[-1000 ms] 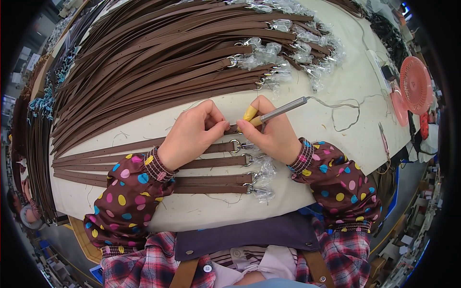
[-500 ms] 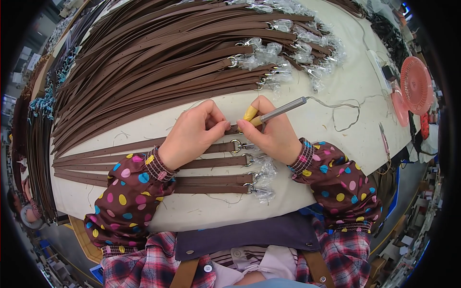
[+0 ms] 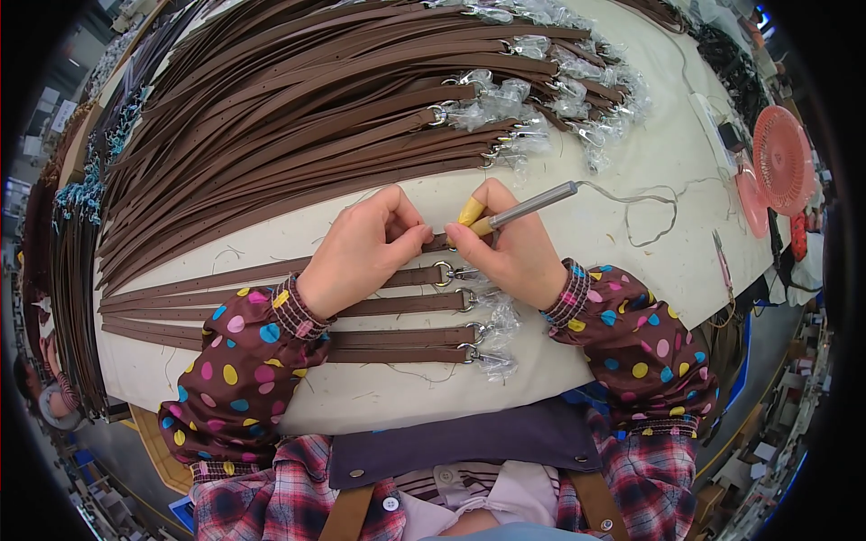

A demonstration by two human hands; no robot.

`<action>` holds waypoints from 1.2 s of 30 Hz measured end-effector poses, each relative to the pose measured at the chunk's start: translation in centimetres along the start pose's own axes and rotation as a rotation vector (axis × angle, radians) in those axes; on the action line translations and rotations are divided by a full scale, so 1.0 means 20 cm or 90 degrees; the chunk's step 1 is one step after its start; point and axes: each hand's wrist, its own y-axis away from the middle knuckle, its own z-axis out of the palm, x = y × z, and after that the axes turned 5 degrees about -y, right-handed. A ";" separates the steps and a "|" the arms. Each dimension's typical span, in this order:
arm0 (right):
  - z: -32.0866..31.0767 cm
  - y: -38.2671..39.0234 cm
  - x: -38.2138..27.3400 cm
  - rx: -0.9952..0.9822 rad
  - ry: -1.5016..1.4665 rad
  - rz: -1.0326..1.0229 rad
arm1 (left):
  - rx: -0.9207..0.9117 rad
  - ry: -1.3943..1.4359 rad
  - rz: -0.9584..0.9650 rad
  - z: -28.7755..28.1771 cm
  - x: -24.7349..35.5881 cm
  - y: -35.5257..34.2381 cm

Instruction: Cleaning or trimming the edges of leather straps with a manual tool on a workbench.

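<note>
My left hand (image 3: 361, 252) pinches a brown strap (image 3: 438, 242) at its right end. My right hand (image 3: 514, 252), a yellow wrap on its index finger, grips a corded pen-like tool (image 3: 532, 203) with a grey shaft and tan tip section, pointed down at that strap; its tip is hidden by my fingers. Just below lie several brown straps (image 3: 397, 352) with metal rings, their right-end clasps wrapped in clear plastic (image 3: 494, 361). A large pile of similar straps (image 3: 289, 99) covers the back of the white table (image 3: 406, 397).
At the right stand a pink fan (image 3: 780, 158), a white power strip (image 3: 713, 133) and thin tweezers or snips (image 3: 722, 261). Dark straps with teal ties (image 3: 77, 203) hang at the left edge, near another person (image 3: 56, 397). Dark material lies at the back right.
My hands stay in nearly the same position on the strap, with only very slight movement of the fingers and tool.
</note>
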 end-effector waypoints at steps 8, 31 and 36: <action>0.00 0.00 -0.01 0.026 -0.042 0.030 | 0.005 0.068 -0.036 0.00 0.03 0.00; 0.00 -0.01 -0.01 0.052 -0.011 -0.010 | 0.008 0.074 -0.051 0.00 0.04 0.01; -0.09 -0.01 -0.01 0.063 0.046 -0.135 | 0.048 -0.038 -0.070 -0.01 0.10 0.01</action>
